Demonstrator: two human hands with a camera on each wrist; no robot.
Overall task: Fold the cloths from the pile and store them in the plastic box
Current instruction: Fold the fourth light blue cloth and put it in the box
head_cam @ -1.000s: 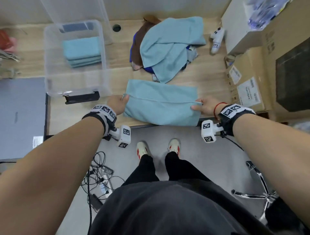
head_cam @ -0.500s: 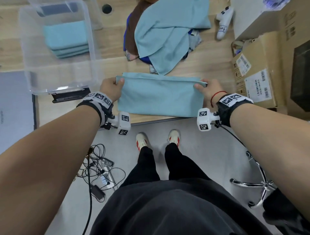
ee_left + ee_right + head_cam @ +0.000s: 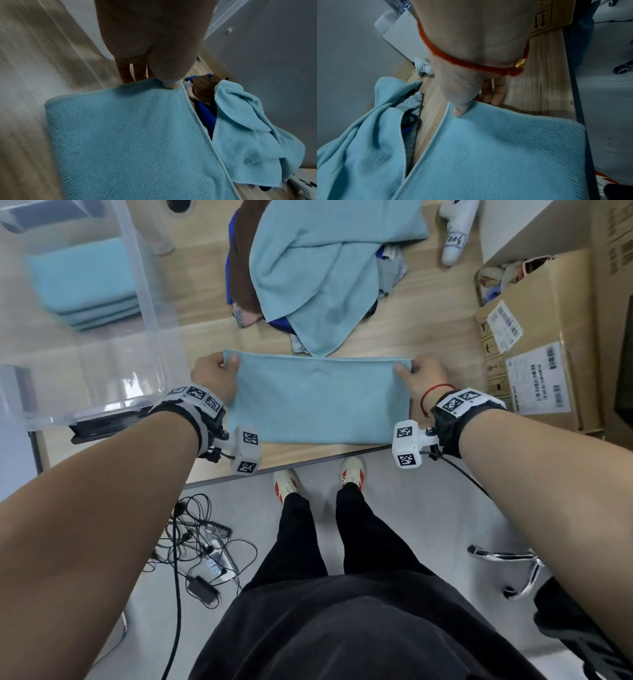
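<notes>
A light blue cloth (image 3: pixel 318 398) lies folded in half on the wooden table near its front edge. My left hand (image 3: pixel 214 373) pinches its far left corner, thumb on top (image 3: pixel 169 82). My right hand (image 3: pixel 419 374) pinches the far right corner the same way (image 3: pixel 460 108). Behind the cloth sits the pile (image 3: pixel 322 268): another light blue cloth on top of brown, dark blue and grey ones. The clear plastic box (image 3: pixel 150 296) stands at the left and holds a stack of folded blue cloths (image 3: pixel 82 282).
Cardboard boxes (image 3: pixel 534 337) line the right side of the table. A white controller (image 3: pixel 455 234) lies beyond the pile. A black object (image 3: pixel 102 426) sits by the box's front. On the floor below are cables (image 3: pixel 198 559) and a chair base (image 3: pixel 513 570).
Both hands carried the near edge of the cloth away from me and laid it on the far edge, folding it in half. The head view dropped closer to the table.
</notes>
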